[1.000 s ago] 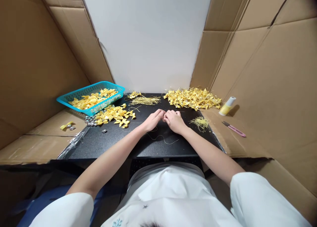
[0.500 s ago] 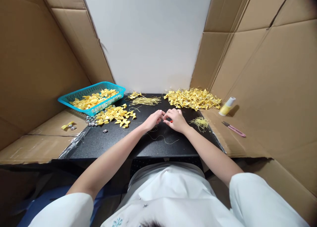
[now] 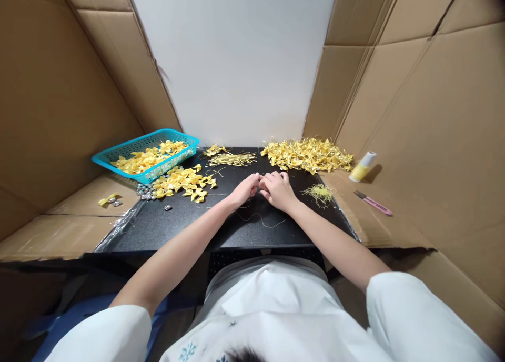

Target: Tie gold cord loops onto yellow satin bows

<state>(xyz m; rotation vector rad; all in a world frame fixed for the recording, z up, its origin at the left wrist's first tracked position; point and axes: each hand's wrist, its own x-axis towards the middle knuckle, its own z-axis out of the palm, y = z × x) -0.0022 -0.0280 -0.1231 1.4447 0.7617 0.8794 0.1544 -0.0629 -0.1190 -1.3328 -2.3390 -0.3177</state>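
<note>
Fingers (image 3: 254,179) of left hand (image 3: 244,190) and right hand (image 3: 276,189) meet, what they grasp I can't tell, a red bit newly hidden, close work seemingly continuing.

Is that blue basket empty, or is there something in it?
Not empty: yellow bows lie in the blue basket, showing above its near rim. How deep they go, I cannot tell.

The white top (image 3: 276,304) — short-sleeved — bears a blue snowflake (image 3: 187,352).
</note>
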